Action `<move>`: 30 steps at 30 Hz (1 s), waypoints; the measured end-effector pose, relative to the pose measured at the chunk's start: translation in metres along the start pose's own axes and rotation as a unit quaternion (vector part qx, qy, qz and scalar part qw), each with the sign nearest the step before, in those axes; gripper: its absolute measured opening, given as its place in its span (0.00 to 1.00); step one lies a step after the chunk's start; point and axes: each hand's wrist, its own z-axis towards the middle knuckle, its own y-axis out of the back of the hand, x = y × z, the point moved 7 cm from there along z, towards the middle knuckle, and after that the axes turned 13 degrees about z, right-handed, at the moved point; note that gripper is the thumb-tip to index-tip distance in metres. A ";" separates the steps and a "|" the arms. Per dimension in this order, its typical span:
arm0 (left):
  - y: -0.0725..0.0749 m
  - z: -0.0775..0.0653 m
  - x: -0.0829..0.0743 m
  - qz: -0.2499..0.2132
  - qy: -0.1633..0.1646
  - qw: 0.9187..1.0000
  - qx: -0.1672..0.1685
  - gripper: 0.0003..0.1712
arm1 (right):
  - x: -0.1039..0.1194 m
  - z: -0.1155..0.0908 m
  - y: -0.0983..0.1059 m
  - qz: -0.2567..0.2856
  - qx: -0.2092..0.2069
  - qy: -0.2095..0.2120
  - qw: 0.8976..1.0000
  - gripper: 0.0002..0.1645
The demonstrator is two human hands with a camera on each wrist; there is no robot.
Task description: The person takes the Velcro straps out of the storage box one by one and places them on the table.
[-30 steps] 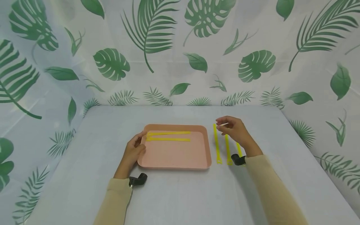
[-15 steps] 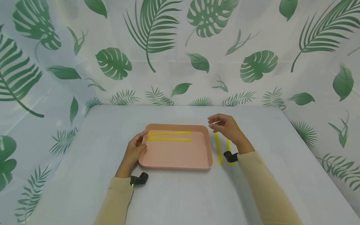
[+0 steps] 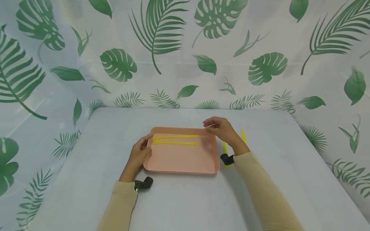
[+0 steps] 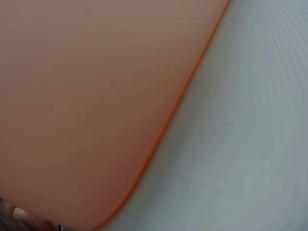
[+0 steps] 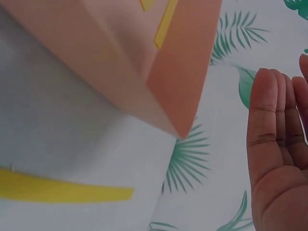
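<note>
My left hand [image 3: 138, 157] grips the left rim of a pink rectangular tray [image 3: 179, 160], fingers at the back and thumb at the front. In the left wrist view the tray [image 4: 86, 96] fills the left side. Inside the tray, two flat yellow strips [image 3: 179, 143] with wider left ends lie side by side near the back. My right hand [image 3: 221, 130] hovers at the tray's back right corner with loosely bent fingers. The right wrist view shows nothing between those fingers [image 5: 263, 115]. More yellow strips [image 3: 243, 136] lie right of the tray, partly hidden by the right arm.
A pale cloth covers the table [image 3: 179, 202]. Behind and beside it hangs a white sheet [image 3: 173, 77] with green leaf prints. A black wrist camera [image 3: 144, 183] sits on the left wrist and another [image 3: 227, 159] on the right.
My right hand has moved left from above the loose strips to the tray's back right corner. The left hand stays on the rim, and the strips lie as before.
</note>
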 end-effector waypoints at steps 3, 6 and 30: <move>0.000 0.000 0.000 -0.001 0.000 1.000 0.001 0.42 | -0.002 0.004 -0.008 -0.003 0.008 -0.007 1.000 0.19; 0.000 0.001 0.001 -0.005 0.001 1.000 0.002 0.42 | -0.003 0.009 -0.017 0.003 0.019 -0.011 1.000 0.20; 0.001 0.003 0.002 -0.007 -0.012 1.000 0.002 0.41 | -0.023 0.030 -0.076 -0.001 0.067 -0.068 0.995 0.17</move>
